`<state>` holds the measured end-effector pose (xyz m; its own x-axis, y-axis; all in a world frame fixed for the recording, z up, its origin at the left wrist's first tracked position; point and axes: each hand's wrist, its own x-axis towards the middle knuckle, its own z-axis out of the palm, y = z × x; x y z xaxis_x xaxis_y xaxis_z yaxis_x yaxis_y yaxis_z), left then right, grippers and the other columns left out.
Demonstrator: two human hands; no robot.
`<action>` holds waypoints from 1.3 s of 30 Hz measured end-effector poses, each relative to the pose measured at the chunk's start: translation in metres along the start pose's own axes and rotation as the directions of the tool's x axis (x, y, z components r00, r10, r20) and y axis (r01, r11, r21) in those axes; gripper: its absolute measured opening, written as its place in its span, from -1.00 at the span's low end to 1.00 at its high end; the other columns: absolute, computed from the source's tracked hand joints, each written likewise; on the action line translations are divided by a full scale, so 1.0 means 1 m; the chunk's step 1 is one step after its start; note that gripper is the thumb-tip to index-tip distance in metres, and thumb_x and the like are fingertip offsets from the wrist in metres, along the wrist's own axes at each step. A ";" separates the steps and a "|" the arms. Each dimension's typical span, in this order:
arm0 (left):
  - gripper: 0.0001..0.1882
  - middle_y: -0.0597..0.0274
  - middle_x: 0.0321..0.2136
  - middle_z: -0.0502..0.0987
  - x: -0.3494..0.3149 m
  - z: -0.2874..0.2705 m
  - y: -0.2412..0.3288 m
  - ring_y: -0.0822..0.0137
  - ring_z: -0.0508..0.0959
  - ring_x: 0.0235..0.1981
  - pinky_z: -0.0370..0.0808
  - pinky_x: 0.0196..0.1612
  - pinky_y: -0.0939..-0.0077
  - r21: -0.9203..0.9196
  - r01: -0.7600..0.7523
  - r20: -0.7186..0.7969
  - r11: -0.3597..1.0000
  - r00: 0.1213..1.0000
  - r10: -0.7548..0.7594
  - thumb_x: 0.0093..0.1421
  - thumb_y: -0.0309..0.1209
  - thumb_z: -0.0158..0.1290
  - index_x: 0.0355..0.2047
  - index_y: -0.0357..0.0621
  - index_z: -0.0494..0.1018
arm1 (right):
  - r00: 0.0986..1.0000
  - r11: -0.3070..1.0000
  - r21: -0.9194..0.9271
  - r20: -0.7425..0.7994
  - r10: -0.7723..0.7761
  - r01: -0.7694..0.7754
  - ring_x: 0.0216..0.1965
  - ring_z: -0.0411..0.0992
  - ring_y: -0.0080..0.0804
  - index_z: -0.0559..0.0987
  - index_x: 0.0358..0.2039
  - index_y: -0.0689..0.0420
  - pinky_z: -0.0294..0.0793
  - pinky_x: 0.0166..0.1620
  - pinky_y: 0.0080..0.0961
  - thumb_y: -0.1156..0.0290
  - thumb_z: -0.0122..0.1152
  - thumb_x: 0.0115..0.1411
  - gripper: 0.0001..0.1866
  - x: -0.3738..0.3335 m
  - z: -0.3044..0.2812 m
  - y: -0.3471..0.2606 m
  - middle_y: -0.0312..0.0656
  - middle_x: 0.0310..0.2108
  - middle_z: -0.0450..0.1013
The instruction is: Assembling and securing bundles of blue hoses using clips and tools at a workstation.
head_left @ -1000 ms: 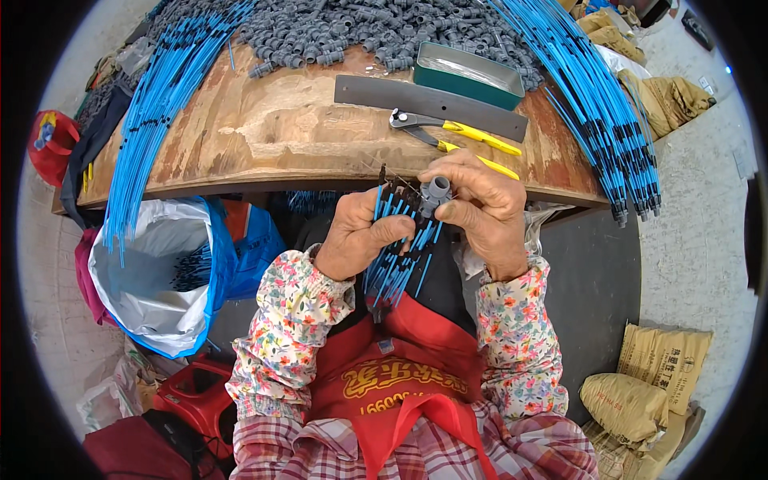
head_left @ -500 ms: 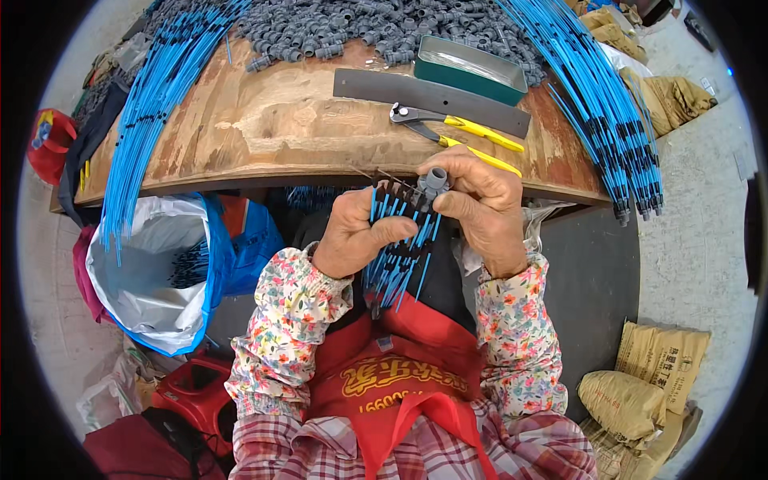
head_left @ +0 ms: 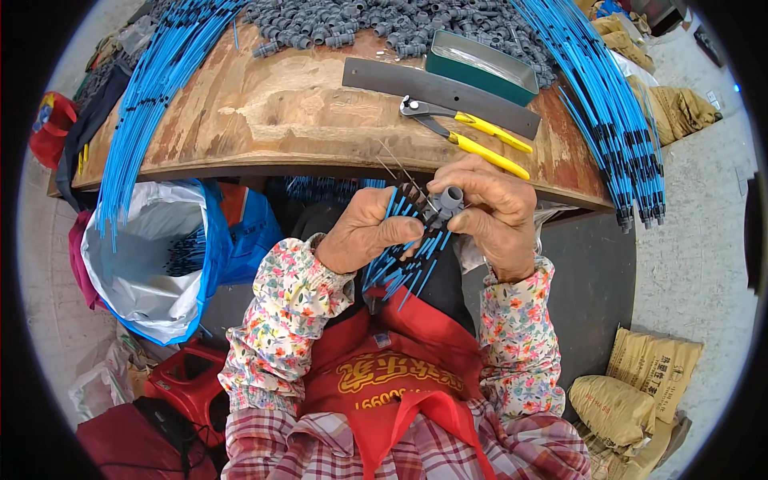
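Just past the table's front edge, my left hand (head_left: pixel 370 232) is closed around a bundle of thin blue rods (head_left: pixel 400 270) with black pieces along them. Its thumb lies across the bundle's upper part. Two thin wires (head_left: pixel 397 164) stick up from the top of this bundle. My right hand (head_left: pixel 494 214) pinches a grey plastic pipe fitting (head_left: pixel 451 198) between thumb and fingers, its round opening facing up. The fitting sits against the right side of the bundle; where the two touch is partly hidden by my fingers.
Yellow-handled pliers (head_left: pixel 472 132), a flat dark metal strip (head_left: pixel 384 78) and a green tray (head_left: pixel 488 74) lie on the wooden table (head_left: pixel 272 128). Behind them is a pile of grey fittings (head_left: pixel 376 24). Blue rods overhang both sides. A lined blue bag (head_left: pixel 144 296) stands left.
Both hands have shifted slightly to the right and down, the fitting moving along with them. The wires above the bundle now show longer. The whole view has turned a little.
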<state>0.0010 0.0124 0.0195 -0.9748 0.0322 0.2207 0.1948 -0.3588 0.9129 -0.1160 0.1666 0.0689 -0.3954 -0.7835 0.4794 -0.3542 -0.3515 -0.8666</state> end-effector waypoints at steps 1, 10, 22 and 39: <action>-0.60 0.26 -0.55 0.48 -0.001 0.000 -0.001 0.48 0.46 -0.58 0.38 -0.49 0.63 0.000 -0.017 -0.001 1.000 1.000 0.017 0.17 -0.14 0.10 -0.30 -0.32 0.43 | 1.000 1.000 0.000 0.002 0.002 -0.002 -0.29 0.42 -0.45 0.57 -0.23 0.33 0.42 -0.26 -0.59 0.50 0.33 -0.04 -0.68 0.000 0.000 -0.001 -0.14 -0.32 0.46; -0.62 0.28 -0.56 0.48 -0.001 0.000 -0.001 0.50 0.45 -0.59 0.36 -0.51 0.63 0.066 -0.045 -0.010 0.997 0.999 0.045 0.17 -0.16 0.11 -0.30 -0.31 0.44 | 0.999 0.999 -0.011 -0.001 -0.042 0.042 -0.30 0.43 -0.43 0.56 -0.23 0.34 0.43 -0.27 -0.58 0.47 0.35 -0.06 -0.65 0.002 0.005 -0.002 -0.13 -0.31 0.47; -0.65 0.24 -0.52 0.48 0.006 0.002 -0.005 0.47 0.45 -0.61 0.37 -0.54 0.62 -0.090 0.027 -0.057 0.996 0.998 -0.032 0.13 -0.21 0.16 -0.35 -0.31 0.44 | 0.999 0.989 -0.148 -0.019 -0.028 0.025 -0.33 0.42 -0.48 0.58 -0.25 0.31 0.41 -0.30 -0.61 0.49 0.35 -0.07 -0.68 -0.002 -0.001 -0.003 -0.16 -0.34 0.47; -0.65 0.33 -0.51 0.42 0.009 0.011 -0.001 0.57 0.38 -0.49 0.31 -0.43 0.67 0.334 -0.176 -0.026 0.926 0.980 0.196 0.25 -0.23 0.01 -0.19 -0.32 0.41 | 0.999 0.969 0.248 -0.045 0.031 -0.019 -0.22 0.39 -0.34 0.57 -0.29 0.38 0.39 -0.15 -0.47 0.34 0.38 -0.09 -0.60 -0.003 -0.015 0.017 -0.08 -0.31 0.46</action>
<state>-0.0064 0.0236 0.0243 -0.9203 -0.0634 0.3860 0.3882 -0.0260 0.9212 -0.1332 0.1708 0.0551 -0.4436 -0.7701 0.4584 -0.1258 -0.4529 -0.8826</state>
